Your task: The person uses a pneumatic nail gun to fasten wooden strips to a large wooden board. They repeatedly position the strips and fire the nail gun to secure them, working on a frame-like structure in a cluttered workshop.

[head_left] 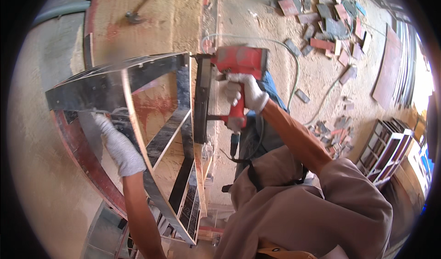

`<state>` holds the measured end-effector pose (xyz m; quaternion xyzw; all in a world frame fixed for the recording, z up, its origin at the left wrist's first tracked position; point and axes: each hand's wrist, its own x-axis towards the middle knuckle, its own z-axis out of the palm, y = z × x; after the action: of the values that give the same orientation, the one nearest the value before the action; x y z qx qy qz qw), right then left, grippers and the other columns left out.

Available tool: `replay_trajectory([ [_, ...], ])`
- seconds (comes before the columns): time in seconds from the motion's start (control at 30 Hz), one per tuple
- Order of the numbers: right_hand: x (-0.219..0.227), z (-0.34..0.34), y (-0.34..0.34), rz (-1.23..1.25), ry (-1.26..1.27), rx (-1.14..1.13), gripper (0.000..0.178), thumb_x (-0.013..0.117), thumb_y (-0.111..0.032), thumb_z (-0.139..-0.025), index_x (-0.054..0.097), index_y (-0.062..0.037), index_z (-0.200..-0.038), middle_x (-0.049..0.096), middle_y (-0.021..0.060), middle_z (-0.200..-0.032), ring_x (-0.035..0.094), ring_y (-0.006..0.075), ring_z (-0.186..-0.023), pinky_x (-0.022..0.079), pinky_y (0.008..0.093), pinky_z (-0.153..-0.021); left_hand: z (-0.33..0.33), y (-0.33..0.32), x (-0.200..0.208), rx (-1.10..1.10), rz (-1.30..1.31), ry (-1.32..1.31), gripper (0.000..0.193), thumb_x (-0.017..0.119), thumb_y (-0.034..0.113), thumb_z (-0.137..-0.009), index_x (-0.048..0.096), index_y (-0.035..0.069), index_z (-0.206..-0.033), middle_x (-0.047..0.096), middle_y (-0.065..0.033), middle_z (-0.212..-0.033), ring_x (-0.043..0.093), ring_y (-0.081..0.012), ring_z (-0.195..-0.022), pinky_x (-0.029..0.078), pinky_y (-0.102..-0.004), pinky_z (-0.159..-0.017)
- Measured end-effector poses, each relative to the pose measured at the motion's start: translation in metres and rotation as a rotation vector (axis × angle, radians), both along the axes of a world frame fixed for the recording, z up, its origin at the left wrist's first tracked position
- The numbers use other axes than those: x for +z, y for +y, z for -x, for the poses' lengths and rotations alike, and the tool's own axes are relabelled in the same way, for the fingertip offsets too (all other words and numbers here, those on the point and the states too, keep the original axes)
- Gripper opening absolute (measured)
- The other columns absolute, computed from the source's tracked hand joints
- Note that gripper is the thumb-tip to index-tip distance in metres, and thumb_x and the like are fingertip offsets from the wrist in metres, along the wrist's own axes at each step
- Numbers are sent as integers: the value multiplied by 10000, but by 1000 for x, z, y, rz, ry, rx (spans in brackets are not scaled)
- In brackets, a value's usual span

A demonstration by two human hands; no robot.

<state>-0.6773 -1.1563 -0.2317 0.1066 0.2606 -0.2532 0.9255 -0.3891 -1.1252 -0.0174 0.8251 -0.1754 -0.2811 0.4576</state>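
In my gloved right hand [250, 91] is a red and black nail gun [241, 59], with my fingers wrapped round its handle. The gun's nose points left and meets, or comes very close to, the upper right corner of a ladder-like frame [82, 96] of black-faced boards with pale edges. My gloved left hand [120, 149] reaches to the frame's left side, its fingers closed at the lower edge of the end board. The fingertips are partly hidden there. A hose fitting [234, 142] hangs below the gun's handle.
The frame lies on a dusty, red-stained wooden bench [183, 20], where a hammer [134, 17] rests at the far side. A curved reddish board [87, 153] runs along the left. Wood offcuts [333, 27] litter the floor beyond a pale hose [296, 61]. A slatted rack [386, 151] stands at right.
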Motion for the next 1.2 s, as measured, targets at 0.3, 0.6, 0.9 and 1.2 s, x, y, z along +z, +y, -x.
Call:
replay_trajectory([
  [0.3,132,-10,10,401,-80,47,244,553,-242,-987,552,-32,-862,387,-7,-553,459,158,-468,446,324,-524,8,-7,8,-80,-355,-294,824,318,691,-980,557,-2,-1358,607,-164,-1319,568,-285,-1198,418,-347,-1023],
  [0.6,150,-17,11,374,-50,55,278,558,-238,-969,577,29,-1040,368,0,-545,424,154,-457,414,323,-476,12,-14,18,-102,-530,-331,1022,234,807,-916,491,-53,-1406,566,-259,-1372,518,-377,-1311,394,-411,-1073],
  [0.9,267,32,-55,902,269,128,345,624,-231,-915,573,0,-664,586,116,-627,559,202,-546,454,326,-575,24,-11,34,-205,-582,-418,966,31,704,-963,711,25,-1054,689,-281,-1025,650,-477,-985,494,-548,-848],
  [1.2,491,-71,-171,1468,232,706,332,570,-222,-935,430,-100,-660,413,37,-570,417,156,-493,373,308,-476,25,-8,24,-92,-481,-429,780,152,573,-1027,723,51,-928,705,-231,-860,681,-442,-848,530,-549,-773],
])
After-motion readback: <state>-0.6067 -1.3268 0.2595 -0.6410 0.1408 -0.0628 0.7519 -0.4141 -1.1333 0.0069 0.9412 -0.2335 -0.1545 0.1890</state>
